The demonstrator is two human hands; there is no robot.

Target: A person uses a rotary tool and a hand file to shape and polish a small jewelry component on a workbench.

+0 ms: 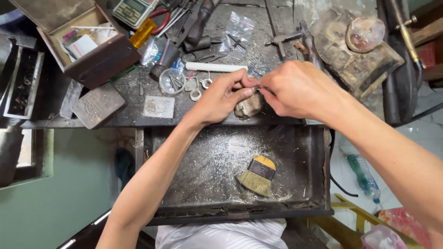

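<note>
Head view: both hands met over the front edge of the desk (138, 115), just above the open drawer (318, 166). Left hand (221, 99) was closed in a pinch, thumb & forefinger tips pressed on a tiny metal piece (256, 87), too small to tell what kind. Right hand (297, 90) was curled shut w/ fingertips at the same spot; it may have held a fine tool or the piece itself, couldn't tell which. The piece sat between the two hands, right over a small worn wooden peg (248, 107) sticking out from the desk edge.

Judged step: fine close work on the small piece, steadied against the peg. Next move prob. called for a firm left pinch & very small, controlled right-hand motion, so the piece wouldn't slip down into the drawer.

Around them: drawer floor was dusted w/ pale metal filings, and a flat brush (258, 175) w/ yellow top lay in it. On the desk, near the left hand: small white rings (200, 88), a white rod (216, 67), a clear round dish (171, 81), a flat pale plate (158, 107). Further back an open box (87, 44), a pocket scale (134, 11), pliers (302, 39). A green bottle (363, 173) lay on the floor at right
</note>
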